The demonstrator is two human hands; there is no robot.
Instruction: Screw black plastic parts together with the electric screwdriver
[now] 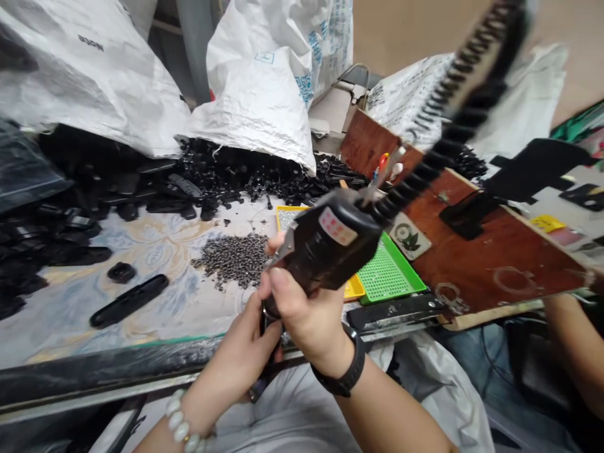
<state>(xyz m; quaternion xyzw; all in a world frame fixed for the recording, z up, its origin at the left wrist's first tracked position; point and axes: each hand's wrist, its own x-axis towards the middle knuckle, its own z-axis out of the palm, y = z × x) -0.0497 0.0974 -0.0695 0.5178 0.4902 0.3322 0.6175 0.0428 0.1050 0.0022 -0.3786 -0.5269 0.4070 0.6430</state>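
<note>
Black powered screwdriver [330, 248], centre of frame above the worktop [155, 251], gripped by the right hand [302, 314] while the left hand [245, 352] clasps a small dark part [265, 321] beneath its tip; a slipping bit could probably nick the nearby fingers.

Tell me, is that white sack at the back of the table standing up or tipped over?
Tipped over. The white sack lies with its mouth down on the table, and small black parts spill from the opening across the surface.

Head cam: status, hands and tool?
Right hand gripping black power screwdriver, coiled cord trailing up. Left hand holding small black part beneath it. Screw pile on table, untouched.
</note>
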